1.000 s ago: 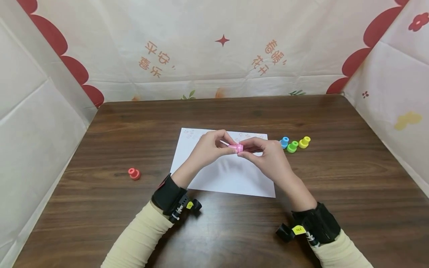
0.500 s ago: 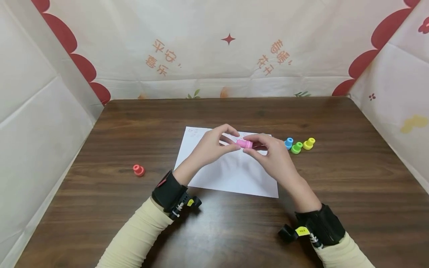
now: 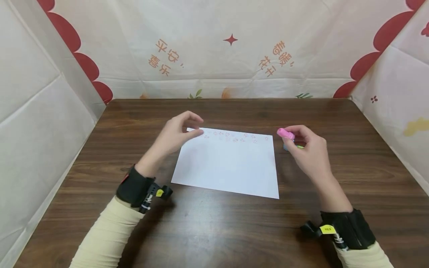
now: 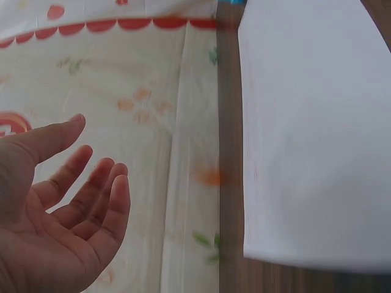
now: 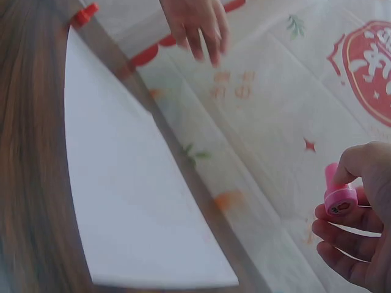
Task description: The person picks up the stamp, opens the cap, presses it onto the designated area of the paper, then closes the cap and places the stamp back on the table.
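Note:
My right hand [image 3: 310, 150] pinches a pink toy stamp [image 3: 286, 133] between thumb and fingers, off the right edge of the paper. In the right wrist view the end of the pink stamp [image 5: 341, 201] carries a small picture. My left hand [image 3: 175, 132] is raised over the paper's far left corner, fingers loosely bent with nothing in them, as the left wrist view of this hand [image 4: 73, 213] also shows. Small reddish prints run along the far edge of the white paper [image 3: 228, 167].
Behind the right hand, a blue stamp [image 3: 286, 147] and a green stamp [image 3: 299, 147] are mostly hidden. A red stamp [image 5: 84, 13] stands past the paper in the right wrist view; the left arm covers it from the head. A printed cloth [image 3: 214, 59] hangs behind the table [image 3: 214, 227].
Both hands were together on the pink stamp. The left hand has let go and moved left; the right hand has carried the stamp rightward toward the other stamps.

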The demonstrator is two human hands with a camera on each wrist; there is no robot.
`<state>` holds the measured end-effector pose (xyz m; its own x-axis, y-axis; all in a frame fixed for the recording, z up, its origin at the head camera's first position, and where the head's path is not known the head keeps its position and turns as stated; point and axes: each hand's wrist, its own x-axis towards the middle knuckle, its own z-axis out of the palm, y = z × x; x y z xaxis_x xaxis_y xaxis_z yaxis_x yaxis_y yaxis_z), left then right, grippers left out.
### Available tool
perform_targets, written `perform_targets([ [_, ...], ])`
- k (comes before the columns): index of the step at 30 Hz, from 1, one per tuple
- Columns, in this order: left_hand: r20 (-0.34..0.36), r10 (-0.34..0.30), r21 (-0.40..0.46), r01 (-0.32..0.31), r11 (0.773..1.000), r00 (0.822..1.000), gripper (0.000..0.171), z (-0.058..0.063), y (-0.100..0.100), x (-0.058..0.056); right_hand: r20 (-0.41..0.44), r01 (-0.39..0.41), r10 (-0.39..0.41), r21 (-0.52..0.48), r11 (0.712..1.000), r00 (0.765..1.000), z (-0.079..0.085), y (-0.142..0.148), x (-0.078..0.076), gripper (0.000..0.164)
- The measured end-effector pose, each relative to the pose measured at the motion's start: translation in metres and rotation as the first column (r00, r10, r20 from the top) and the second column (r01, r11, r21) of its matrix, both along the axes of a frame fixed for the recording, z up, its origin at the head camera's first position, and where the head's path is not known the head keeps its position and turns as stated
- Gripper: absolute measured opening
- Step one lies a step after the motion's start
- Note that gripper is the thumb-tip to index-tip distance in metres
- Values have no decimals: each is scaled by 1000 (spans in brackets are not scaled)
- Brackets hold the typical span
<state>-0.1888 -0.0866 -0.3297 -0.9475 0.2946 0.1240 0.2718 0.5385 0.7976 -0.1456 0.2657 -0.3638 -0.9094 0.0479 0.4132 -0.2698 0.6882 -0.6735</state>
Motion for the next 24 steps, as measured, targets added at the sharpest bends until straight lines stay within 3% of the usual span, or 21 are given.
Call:
perform_targets([
  [9, -45, 95, -55, -97, 994, 994, 36, -3, -73, 4, 48, 127, -130, 62, 990, 990, -12, 40, 7, 31],
  [15, -7, 140, -146, -140, 979, 990, 37, -5, -103, 16, 44, 160, -164, 88, 983, 985, -21, 54, 9, 29],
  [19, 43, 142, -287, -124, 950, 989, 41, -6, -117, 25, 74, 151, -161, 125, 981, 984, -26, 62, 12, 32],
  [24, 90, 104, -470, -50, 881, 991, 47, -10, -127, 36, 215, 87, -131, 202, 976, 968, -29, 70, 13, 39],
])
